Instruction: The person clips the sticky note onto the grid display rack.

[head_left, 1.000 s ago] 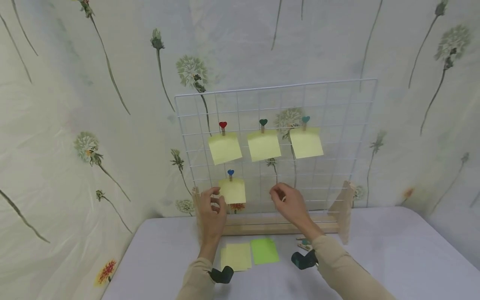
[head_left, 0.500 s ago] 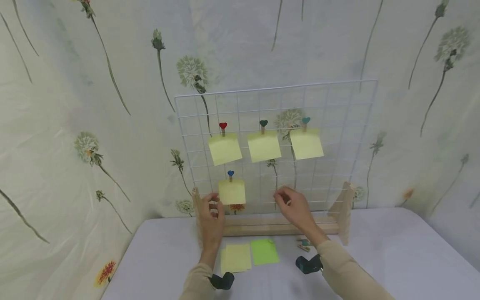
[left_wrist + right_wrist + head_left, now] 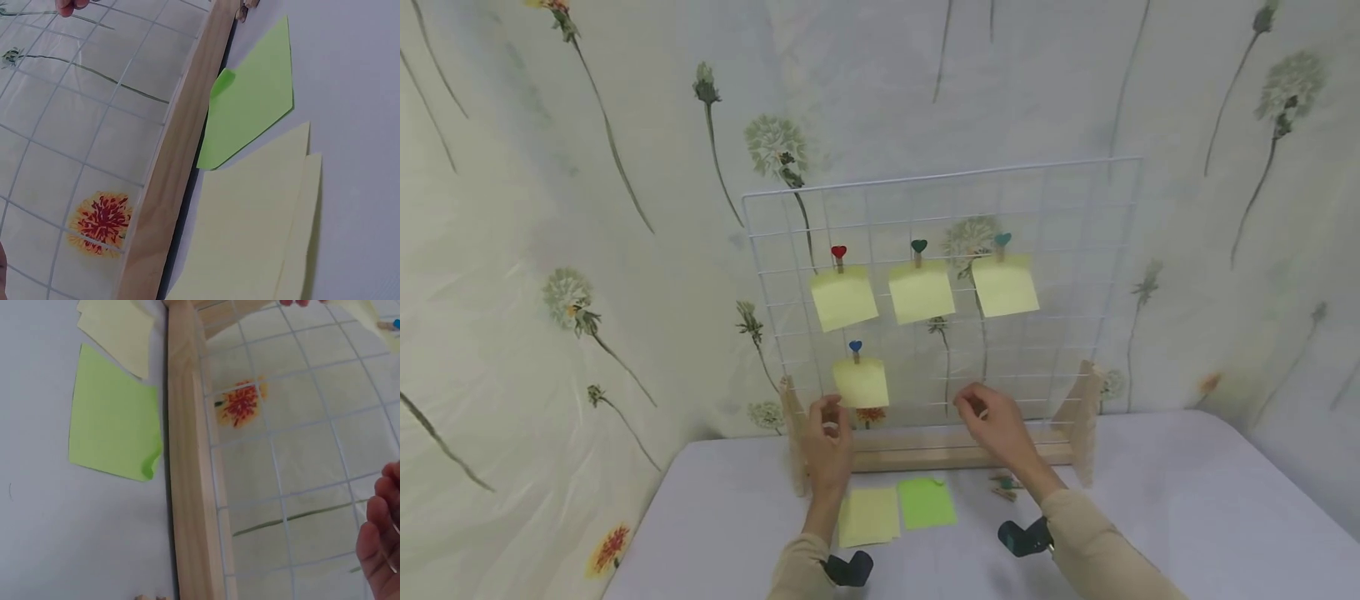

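Note:
A white wire grid point(image 3: 940, 175) stands upright with a yellow sticky note point(image 3: 861, 383) clipped on its lower left by a clothespin with a blue heart point(image 3: 856, 346). Beside that note's lower left corner is my left hand point(image 3: 829, 442), fingers loosely bent, fingertips right at the paper's edge. To the right, in front of the grid's lower middle, my right hand point(image 3: 996, 421) has loosely curled fingers and holds nothing. Its fingers point(image 3: 378, 531) show at the right edge of the right wrist view. Three more yellow notes hang above, one being the upper middle note point(image 3: 921, 292).
On the white table lie a yellow note stack point(image 3: 868, 517), a green sticky note point(image 3: 927, 504) with one curled corner, and several small clothespins point(image 3: 1004, 487). A wooden base bar point(image 3: 925, 458) joins the grid's side supports. Behind hangs a flower-patterned cloth point(image 3: 625, 333).
My right hand has drifted down and to the right, away from the hanging lower note. The left hand has sunk slightly. The notes stay clipped; the head view has shifted a little.

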Demonstrator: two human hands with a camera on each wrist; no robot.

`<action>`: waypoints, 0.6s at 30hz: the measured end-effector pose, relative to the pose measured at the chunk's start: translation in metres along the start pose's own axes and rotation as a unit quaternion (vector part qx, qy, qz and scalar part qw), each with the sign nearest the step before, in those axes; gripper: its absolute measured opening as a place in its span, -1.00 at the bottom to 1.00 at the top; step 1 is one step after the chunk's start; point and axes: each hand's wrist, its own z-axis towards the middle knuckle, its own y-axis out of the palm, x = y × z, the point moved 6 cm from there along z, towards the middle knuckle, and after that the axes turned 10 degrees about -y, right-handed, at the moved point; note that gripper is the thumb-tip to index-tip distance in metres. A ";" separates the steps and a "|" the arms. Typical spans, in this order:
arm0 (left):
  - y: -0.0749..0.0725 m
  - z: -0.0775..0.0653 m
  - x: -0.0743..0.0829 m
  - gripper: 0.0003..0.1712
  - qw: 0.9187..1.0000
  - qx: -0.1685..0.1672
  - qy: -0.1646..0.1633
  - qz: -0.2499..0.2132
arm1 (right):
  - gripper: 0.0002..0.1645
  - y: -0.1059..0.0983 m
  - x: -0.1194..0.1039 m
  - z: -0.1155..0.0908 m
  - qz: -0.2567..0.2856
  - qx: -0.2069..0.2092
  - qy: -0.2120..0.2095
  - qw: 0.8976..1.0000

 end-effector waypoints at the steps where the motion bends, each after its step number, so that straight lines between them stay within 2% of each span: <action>1: 0.001 -0.001 -0.001 -0.79 1.000 -0.002 -0.001 0.000 | -0.87 0.000 0.000 -0.001 0.000 -0.001 0.002 1.000; 6: 0.007 -0.005 -0.004 -0.81 1.000 -0.018 -0.013 -0.005 | -0.85 -0.002 0.004 -0.009 -0.006 -0.001 0.018 1.000; 12: 0.013 -0.013 -0.012 -0.85 0.999 -0.038 -0.035 0.011 | -0.84 -0.004 0.013 -0.022 -0.014 -0.008 0.031 0.999; 18: 0.020 -0.022 -0.018 -0.82 0.996 -0.071 -0.055 0.009 | -0.85 -0.008 0.024 -0.033 -0.021 -0.016 0.058 0.998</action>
